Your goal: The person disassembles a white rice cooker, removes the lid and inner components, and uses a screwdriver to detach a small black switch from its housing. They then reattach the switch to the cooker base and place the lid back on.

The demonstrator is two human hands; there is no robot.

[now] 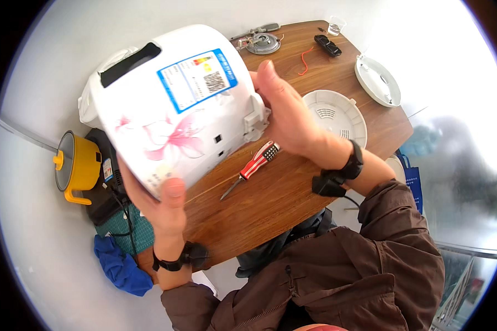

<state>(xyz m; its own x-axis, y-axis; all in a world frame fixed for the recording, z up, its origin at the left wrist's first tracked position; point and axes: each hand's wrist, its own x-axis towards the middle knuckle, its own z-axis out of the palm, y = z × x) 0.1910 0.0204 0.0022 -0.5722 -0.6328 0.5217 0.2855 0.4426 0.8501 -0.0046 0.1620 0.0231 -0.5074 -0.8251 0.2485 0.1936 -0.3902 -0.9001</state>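
Observation:
Tilted above the table is a white rice cooker body (135,107) with pink printed flowers and a blue-edged label. I hold it between both hands. My left hand (165,207) grips its lower left end, the thumb on the near side and the other fingers mostly behind it. At the opposite end, my right hand (290,113) presses against the rim beside a white bracket, thumb raised, its other fingers partly hidden. A dark rectangular opening shows near the body's upper left end. Below the body, a red-and-white screwdriver (258,160) lies on the wooden table (243,220).
Right of my right hand lie a white vented round cover (354,118) and a white round lid-like part (378,81). Farther back are a metal heating plate (264,44), an orange wire (305,62) and a clear cup (336,26). A yellow pot (85,163) and blue cloth (121,266) sit left.

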